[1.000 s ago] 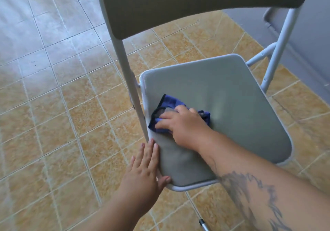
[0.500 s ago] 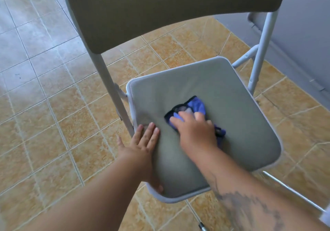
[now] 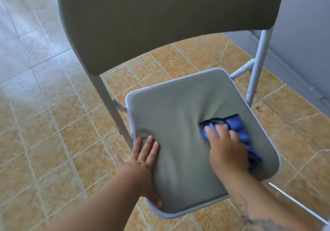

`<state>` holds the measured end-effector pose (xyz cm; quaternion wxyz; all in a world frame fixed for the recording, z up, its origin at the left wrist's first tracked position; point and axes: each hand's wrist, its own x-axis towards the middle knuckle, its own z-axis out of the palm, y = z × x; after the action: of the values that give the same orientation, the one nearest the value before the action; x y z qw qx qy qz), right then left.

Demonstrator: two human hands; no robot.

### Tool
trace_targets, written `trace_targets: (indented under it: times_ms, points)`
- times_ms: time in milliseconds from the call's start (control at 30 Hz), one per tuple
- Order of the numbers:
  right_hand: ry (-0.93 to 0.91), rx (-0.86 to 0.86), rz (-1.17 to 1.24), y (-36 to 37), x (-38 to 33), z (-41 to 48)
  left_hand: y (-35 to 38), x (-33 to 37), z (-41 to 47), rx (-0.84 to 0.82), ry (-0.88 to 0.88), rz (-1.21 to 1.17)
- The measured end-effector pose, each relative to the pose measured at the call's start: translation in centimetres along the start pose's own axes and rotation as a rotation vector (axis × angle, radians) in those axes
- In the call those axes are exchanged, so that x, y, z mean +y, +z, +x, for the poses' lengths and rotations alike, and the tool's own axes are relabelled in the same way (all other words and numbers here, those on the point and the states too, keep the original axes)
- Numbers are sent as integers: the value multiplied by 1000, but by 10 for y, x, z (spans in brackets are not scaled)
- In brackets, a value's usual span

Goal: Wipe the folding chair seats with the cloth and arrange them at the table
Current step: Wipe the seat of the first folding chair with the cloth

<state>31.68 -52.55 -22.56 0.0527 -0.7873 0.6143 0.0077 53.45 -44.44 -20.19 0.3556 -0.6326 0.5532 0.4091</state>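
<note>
A folding chair with a grey padded seat (image 3: 178, 116) and a grey backrest (image 3: 160, 21) on white metal legs stands in front of me. My right hand (image 3: 226, 150) presses a blue cloth (image 3: 241, 132) with a black edge onto the right side of the seat. My left hand (image 3: 142, 161) lies flat on the seat's left edge, fingers spread, thumb curled under the front rim. The cloth is partly hidden beneath my right hand.
The floor is tan tiles (image 3: 53, 141), paler at the upper left. A grey wall (image 3: 303, 43) with a baseboard runs along the right, close behind the chair's right leg (image 3: 257, 66). A thin white metal bar (image 3: 294, 202) shows at the lower right.
My right hand has slid the cloth from the seat's left side across to its right side. My left hand has shifted up a little onto the seat's left edge.
</note>
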Motion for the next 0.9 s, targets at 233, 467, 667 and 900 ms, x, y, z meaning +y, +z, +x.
trace_targets:
  times_ms: [233, 467, 667, 900]
  points:
    - [-538, -5, -62, -4, 53, -102, 2, -2, 2, -2, 3, -16]
    - [146, 7, 18, 1, 35, 18, 6, -5, 3, 34, 12, -18]
    - [-390, -110, 142, 3, -51, -73, 8, -5, 0, 75, 35, -48]
    - [-97, -49, 6, 0, 63, -32, 15, -11, 3, 130, 89, -105]
